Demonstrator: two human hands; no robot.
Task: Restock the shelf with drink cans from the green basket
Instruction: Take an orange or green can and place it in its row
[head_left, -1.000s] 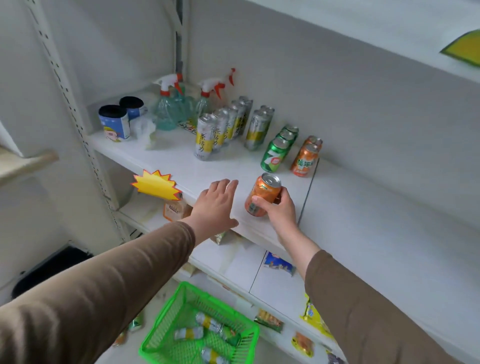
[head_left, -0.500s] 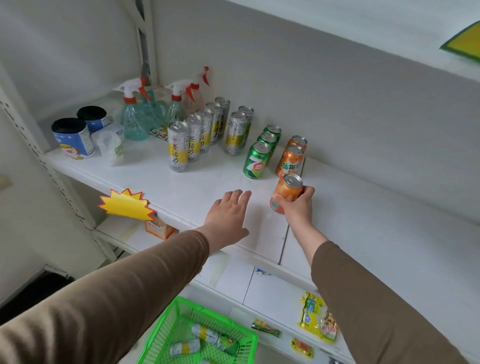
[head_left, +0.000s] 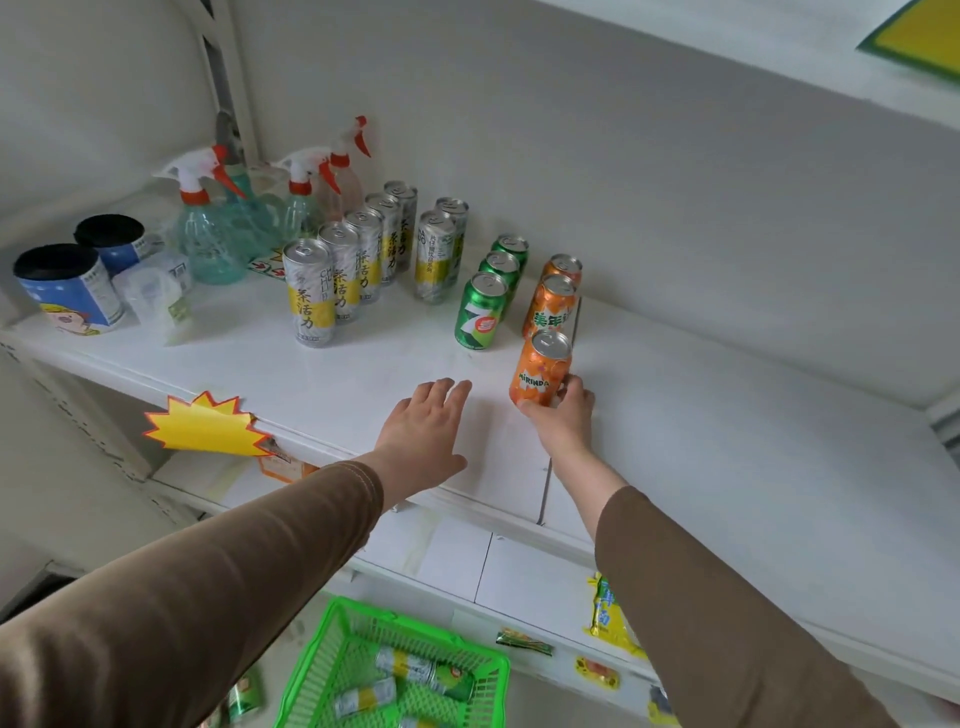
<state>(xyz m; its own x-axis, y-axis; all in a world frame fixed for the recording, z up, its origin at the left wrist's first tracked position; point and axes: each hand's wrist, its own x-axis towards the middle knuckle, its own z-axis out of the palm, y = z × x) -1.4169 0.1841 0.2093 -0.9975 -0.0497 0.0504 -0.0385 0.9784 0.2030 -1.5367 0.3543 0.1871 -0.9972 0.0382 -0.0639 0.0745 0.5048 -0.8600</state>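
Observation:
My right hand (head_left: 563, 415) grips the base of an orange Mirinda can (head_left: 541, 368), which stands upright on the white shelf (head_left: 727, 415) just in front of two other orange cans (head_left: 552, 306). Left of them is a row of three green cans (head_left: 480, 310), and further left several tall silver-and-yellow cans (head_left: 310, 292). My left hand (head_left: 426, 434) rests flat on the shelf, fingers straight, left of the held can. The green basket (head_left: 332, 654) sits below at the bottom edge, with a few cans (head_left: 410, 667) lying inside.
Spray bottles (head_left: 208, 228) and blue tubs (head_left: 67, 288) stand at the shelf's left end. A yellow starburst tag (head_left: 202, 423) hangs off the shelf's front edge. Snack packets (head_left: 608, 616) lie on the lower shelf. Another shelf juts out overhead at the top right.
My right hand has pushed the orange can away from the shelf's front edge, up behind the other orange cans. My left hand stayed flat on the shelf.

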